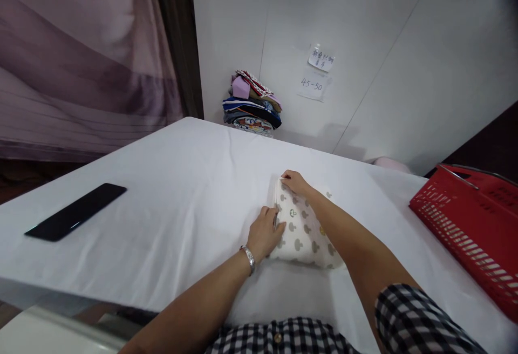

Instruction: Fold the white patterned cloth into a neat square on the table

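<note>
Both hands press a folded patterned cloth [301, 227] at frame centre: left hand [265, 232] flat on its near edge, right hand [295, 182] pinching the far corner. Folding looks nearly finished; only squaring remains.

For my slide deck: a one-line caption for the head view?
Both hands, left hand and right hand, press a folded patterned cloth on a white table.

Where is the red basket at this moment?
In the head view, the red basket sits at the right edge of the white-covered table, to the right of the patterned folded cloth that both hands are on.
</note>
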